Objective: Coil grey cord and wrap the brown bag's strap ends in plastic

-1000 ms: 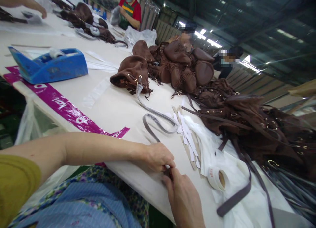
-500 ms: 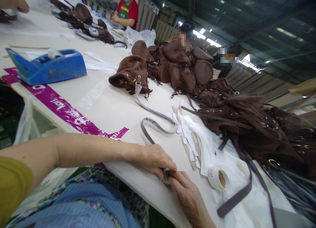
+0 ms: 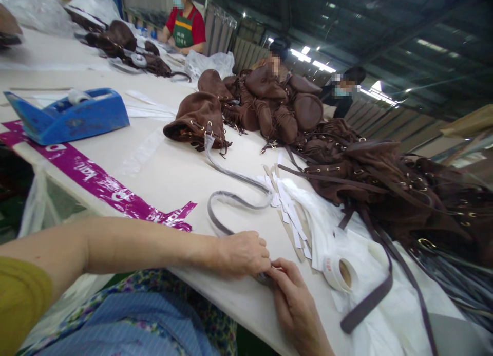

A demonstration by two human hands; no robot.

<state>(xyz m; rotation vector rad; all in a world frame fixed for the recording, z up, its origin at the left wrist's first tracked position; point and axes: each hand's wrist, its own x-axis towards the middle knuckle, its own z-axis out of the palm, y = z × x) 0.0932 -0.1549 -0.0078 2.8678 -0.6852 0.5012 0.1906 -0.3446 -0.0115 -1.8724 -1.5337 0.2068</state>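
My left hand is closed in a fist on the end of a long strap near the table's front edge. Against it, my right hand pinches the same strap end between thumb and fingers. Clear plastic sleeving covers much of the strap, which curves back in an S over the table to a brown drawstring bag. That bag lies on its side, with gold rings round its mouth. The exact strap end is mostly hidden by my fingers.
A blue tape dispenser stands at left beside purple printed tape. Paper strips, a white tape roll and a loose brown strap lie at right. Brown bags are heaped behind; several people work beyond.
My left fingers have curled into a tighter fist over the strap end, and my right hand has turned slightly. The strap's near loop has shifted left. The whole view has moved a little.
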